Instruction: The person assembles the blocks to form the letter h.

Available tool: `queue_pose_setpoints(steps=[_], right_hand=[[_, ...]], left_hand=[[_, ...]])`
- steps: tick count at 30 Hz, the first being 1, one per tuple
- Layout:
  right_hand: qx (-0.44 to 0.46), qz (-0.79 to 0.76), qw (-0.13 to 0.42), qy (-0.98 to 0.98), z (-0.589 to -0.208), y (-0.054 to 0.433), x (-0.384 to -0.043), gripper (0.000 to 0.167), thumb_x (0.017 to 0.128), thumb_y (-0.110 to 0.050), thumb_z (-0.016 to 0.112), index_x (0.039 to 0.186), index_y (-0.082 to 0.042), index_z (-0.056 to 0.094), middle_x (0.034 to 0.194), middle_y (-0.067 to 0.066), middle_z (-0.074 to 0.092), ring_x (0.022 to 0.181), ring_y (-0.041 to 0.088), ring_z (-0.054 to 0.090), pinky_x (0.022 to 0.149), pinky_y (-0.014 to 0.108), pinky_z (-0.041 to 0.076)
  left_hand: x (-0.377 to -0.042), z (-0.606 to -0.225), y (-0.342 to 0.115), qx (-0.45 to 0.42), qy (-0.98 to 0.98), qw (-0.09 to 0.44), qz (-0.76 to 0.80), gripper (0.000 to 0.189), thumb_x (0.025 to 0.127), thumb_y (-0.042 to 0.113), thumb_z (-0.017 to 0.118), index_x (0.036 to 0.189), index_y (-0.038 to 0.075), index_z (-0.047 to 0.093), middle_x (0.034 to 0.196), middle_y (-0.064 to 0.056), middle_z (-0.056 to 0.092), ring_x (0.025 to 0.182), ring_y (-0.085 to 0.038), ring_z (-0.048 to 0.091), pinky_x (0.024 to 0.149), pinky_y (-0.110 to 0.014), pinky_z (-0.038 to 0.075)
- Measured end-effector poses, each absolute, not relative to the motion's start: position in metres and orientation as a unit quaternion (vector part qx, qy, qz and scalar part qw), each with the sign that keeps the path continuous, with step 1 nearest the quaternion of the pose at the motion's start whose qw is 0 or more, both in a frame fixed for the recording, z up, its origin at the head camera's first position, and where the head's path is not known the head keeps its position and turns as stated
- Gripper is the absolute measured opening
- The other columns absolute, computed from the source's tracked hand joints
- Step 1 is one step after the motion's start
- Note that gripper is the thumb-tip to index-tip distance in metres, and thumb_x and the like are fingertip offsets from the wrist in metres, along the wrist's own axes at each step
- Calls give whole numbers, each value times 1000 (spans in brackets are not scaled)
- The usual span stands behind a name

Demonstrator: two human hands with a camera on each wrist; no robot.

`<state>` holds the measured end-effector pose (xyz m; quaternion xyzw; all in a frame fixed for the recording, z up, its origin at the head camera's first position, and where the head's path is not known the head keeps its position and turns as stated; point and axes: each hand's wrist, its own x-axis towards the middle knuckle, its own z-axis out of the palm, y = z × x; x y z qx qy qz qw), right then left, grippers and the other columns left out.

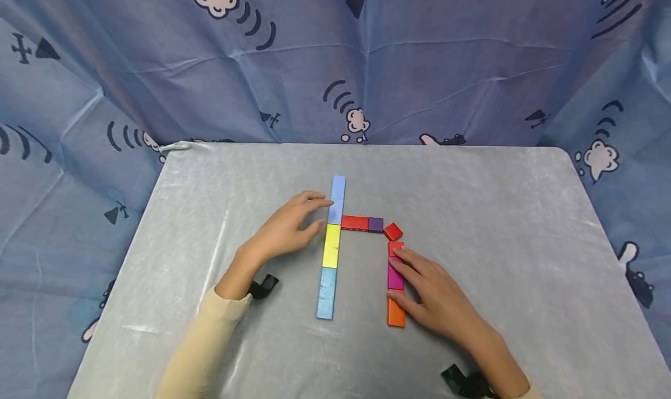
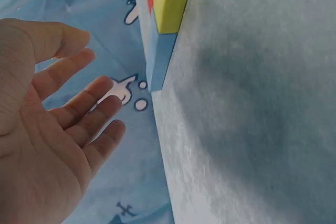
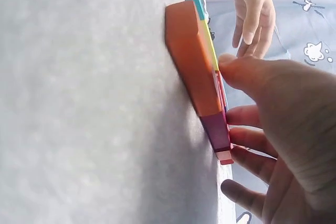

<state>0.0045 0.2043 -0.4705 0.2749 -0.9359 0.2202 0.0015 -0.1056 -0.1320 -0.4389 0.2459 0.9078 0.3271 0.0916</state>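
On the table lies a column of flat blocks: two pale-blue blocks (image 1: 337, 200), a yellow block (image 1: 331, 246) and a sky-blue block (image 1: 326, 293). A row runs right from it: a red block (image 1: 355, 223), a purple block (image 1: 375, 225) and a tilted red square block (image 1: 393, 232). Below that stand a small red block (image 1: 395, 248), a magenta block (image 1: 395, 274) and an orange block (image 1: 395, 311) in line. My right hand (image 1: 440, 297) rests its loosely extended fingertips along this line, thumb at the orange block. My left hand (image 1: 285, 227), fingers relaxed, hovers beside the pale-blue blocks, apparently holding nothing.
A grey cloth covers the table (image 1: 209, 341). Blue printed curtains (image 1: 430, 84) hang behind it and at both sides. A dark wrist mount sits under each wrist, the left one (image 1: 264, 286) close to the cloth.
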Motion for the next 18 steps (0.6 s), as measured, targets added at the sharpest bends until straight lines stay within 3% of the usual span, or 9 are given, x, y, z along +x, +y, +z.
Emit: queue_pose_setpoints(steps=[12,18], right_hand=[[293,215,-36,-931,-466,208,6,92,81,-52,89,154,-9,56,165,11,47,147,32,51,114,57,49],[305,212,-26,-928,-468,211,6,94,78,-49,92,154,-7,55,166,13,46,146,33,52,113,54,47]], left_hand=[[-101,-438,-152,216,908,84,349,44,106,19,64,149,16,61,154,-6,56,148,-26,51,124,-49,45],[-104,-439,-156,216,909,89,347,44,106,19,64,149,15,61,153,-6,57,148,-27,51,124,-49,45]])
